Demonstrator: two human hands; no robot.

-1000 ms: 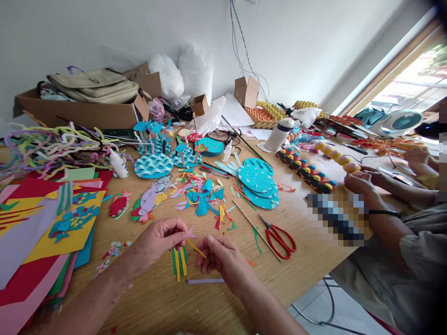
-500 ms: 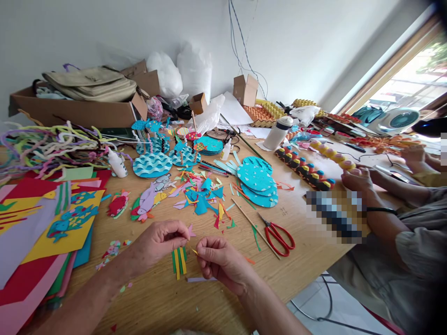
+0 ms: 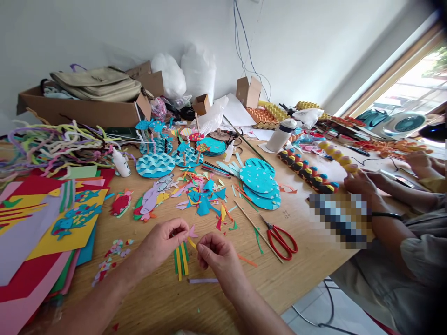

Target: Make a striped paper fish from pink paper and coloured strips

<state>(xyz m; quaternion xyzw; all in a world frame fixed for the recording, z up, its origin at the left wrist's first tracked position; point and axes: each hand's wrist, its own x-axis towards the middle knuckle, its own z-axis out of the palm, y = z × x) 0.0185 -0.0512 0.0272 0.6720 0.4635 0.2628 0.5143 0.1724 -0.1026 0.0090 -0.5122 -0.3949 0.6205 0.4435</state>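
Observation:
A small yellow paper strip (image 3: 192, 243) stretches between my two hands above the wooden table. My left hand (image 3: 171, 237) pinches one end of it, and the fingertips of my right hand (image 3: 210, 251) close on the other end. Just below lie green and yellow paper strips (image 3: 181, 261) side by side, with a thin purple strip (image 3: 202, 281) near them. A pink paper scrap (image 3: 192, 231) sits right behind the strip. Beyond my hands is a heap of blue and coloured paper scraps (image 3: 204, 197).
Red-handled scissors (image 3: 282, 242) and a wooden stick (image 3: 258, 230) lie to the right, before stacked blue discs (image 3: 260, 181). Coloured paper sheets (image 3: 35, 232) cover the left. A person's hands (image 3: 363, 184) work at the right. Glue bottles (image 3: 121, 163) stand farther back.
More of the yellow strip now shows between my hands. My right hand has turned slightly and risen a little. The view has shifted a bit to the left.

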